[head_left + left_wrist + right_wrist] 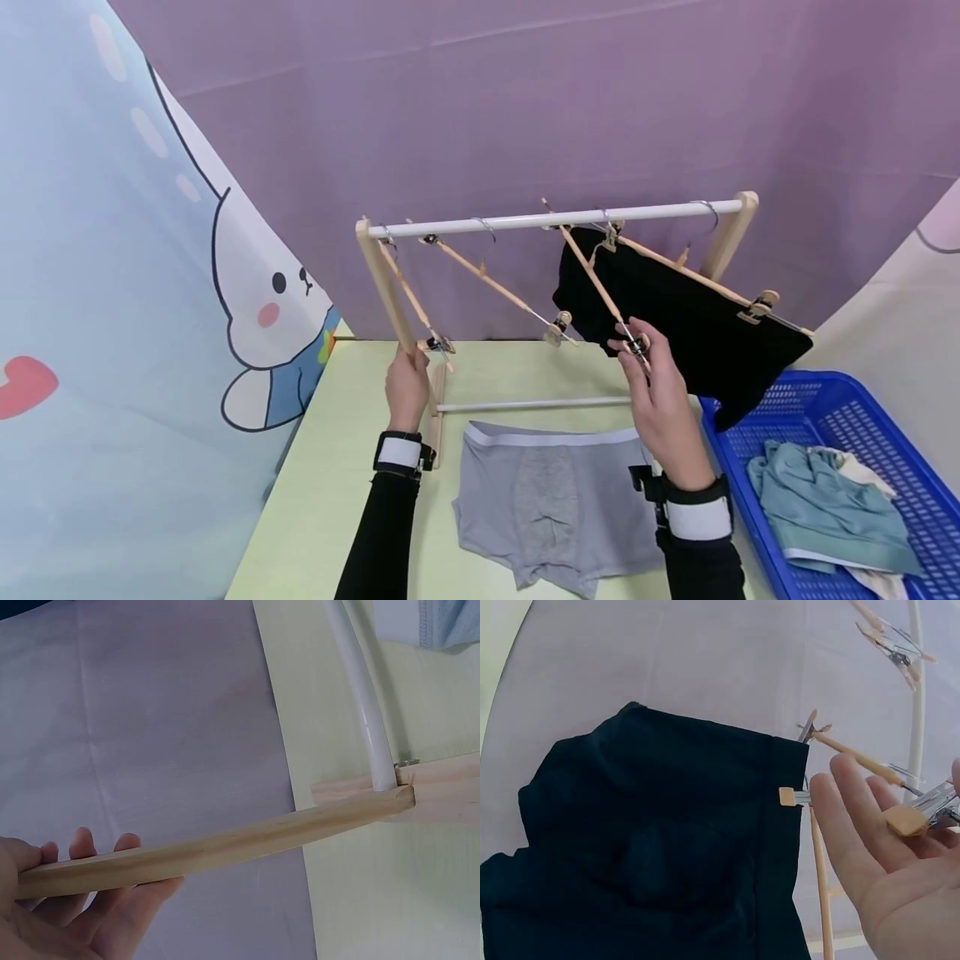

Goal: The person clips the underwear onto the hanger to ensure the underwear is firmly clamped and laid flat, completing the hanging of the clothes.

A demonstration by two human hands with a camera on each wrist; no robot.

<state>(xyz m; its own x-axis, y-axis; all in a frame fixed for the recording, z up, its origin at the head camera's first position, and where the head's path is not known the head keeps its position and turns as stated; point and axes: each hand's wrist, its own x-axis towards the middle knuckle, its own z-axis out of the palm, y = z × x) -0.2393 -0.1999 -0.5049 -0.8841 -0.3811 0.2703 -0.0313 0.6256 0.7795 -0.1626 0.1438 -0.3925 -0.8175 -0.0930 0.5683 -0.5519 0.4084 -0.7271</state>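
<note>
My left hand (407,390) grips the left wooden post (225,844) of a small drying rack with a white rail (517,221). My right hand (663,408) holds the near end of a wooden clip hanger (592,275); its clip (911,819) lies between thumb and fingers in the right wrist view. Beside it a black garment with a waistband (675,308) hangs from another clip hanger (686,271). Two bare clip hangers, a left one (408,292) and a middle one (487,279), hang nearer my left hand. Grey boxer briefs (551,500) lie flat below.
A blue basket (847,383) at the right holds a teal garment (832,500) and something cream-coloured. The rack's lower white bar (532,404) runs above the pale green tabletop (315,517). Behind stands a purple curtain (525,108), with a cartoon-printed cloth (135,292) at the left.
</note>
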